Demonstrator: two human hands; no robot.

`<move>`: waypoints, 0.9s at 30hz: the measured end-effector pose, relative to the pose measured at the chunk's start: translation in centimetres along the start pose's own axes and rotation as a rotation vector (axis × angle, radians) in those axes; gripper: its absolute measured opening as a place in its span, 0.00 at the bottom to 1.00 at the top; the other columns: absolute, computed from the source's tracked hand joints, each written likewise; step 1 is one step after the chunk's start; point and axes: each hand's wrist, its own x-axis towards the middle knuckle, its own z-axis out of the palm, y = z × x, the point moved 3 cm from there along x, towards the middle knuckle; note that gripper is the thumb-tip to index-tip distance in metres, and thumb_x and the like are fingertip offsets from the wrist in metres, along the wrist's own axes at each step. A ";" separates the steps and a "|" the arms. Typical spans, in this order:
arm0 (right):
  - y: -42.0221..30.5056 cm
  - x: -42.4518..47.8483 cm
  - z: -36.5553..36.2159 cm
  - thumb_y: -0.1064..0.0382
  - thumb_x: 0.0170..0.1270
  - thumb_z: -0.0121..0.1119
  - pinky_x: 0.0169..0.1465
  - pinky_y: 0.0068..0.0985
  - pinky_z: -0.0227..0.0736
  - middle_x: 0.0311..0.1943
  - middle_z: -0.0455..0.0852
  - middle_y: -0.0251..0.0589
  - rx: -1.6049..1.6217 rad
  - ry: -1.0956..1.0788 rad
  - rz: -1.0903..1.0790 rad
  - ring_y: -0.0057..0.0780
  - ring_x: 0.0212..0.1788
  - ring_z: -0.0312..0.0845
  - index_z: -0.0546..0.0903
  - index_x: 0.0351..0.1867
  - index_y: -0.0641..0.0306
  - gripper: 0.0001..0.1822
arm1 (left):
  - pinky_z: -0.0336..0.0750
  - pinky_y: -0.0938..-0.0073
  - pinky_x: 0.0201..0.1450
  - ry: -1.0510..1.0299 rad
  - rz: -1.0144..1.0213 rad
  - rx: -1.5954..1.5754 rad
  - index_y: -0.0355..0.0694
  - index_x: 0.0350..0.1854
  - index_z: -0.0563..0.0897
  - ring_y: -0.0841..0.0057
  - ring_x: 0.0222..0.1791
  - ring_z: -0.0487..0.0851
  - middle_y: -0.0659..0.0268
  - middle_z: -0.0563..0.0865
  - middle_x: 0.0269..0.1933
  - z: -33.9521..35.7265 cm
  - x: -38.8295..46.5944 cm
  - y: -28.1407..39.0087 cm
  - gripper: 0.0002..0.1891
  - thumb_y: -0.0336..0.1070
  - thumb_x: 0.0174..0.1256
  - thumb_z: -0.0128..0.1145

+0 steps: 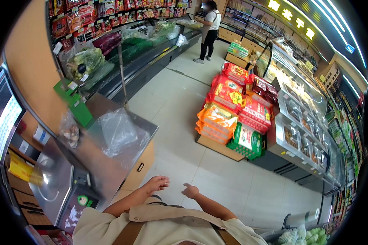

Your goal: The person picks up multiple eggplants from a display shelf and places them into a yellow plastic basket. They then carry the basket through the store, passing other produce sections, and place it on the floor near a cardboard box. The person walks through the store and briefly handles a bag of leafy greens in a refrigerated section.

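Observation:
My left hand (pixel 158 184) is raised in front of my apron with its fingers apart and nothing in them. Facing it is my right hand (pixel 191 191), also empty, with a finger pointing out; the two do not touch. Left of my hands, a steel-topped counter (pixel 144 122) bears clear plastic bags (pixel 118 128), a green tape dispenser-like device (pixel 76 105) and a clear bag of brownish produce (pixel 69 130). Nearer to me on that side stands a weighing scale with a steel pan (pixel 53 177).
Stacked rice sacks (pixel 225 95) stand on a low wooden platform (pixel 219 147) ahead. Glass display cases (pixel 303 113) run along the right, a chilled vegetable case (pixel 150 58) along the left. A person (pixel 211 27) stands at the far end. Cabbages (pixel 316 235) lie at lower right.

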 end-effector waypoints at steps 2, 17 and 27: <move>-0.6 1.6 -1.6 0.50 0.47 0.58 0.45 0.34 0.71 0.34 0.82 0.44 0.035 -0.004 0.007 0.42 0.41 0.77 0.68 0.55 0.51 0.31 | 0.69 0.77 0.45 -0.011 0.002 -0.046 0.40 0.51 0.71 0.79 0.45 0.75 0.65 0.77 0.47 -0.1 1.2 1.5 0.16 0.40 0.62 0.50; 5.0 6.3 -13.6 0.49 0.49 0.57 0.44 0.29 0.71 0.34 0.84 0.36 0.089 0.061 0.022 0.34 0.39 0.78 0.68 0.54 0.55 0.30 | 0.72 0.80 0.34 -0.088 0.001 -0.501 0.41 0.40 0.76 0.79 0.36 0.79 0.68 0.81 0.35 2.8 15.7 7.8 0.09 0.37 0.61 0.49; 0.4 16.3 -18.5 0.49 0.48 0.57 0.45 0.32 0.70 0.33 0.83 0.40 -0.053 -0.029 -0.103 0.35 0.42 0.78 0.67 0.56 0.57 0.32 | 0.71 0.77 0.34 0.236 0.072 -0.647 0.43 0.39 0.76 0.77 0.36 0.78 0.67 0.80 0.35 -3.9 15.0 10.4 0.08 0.37 0.61 0.50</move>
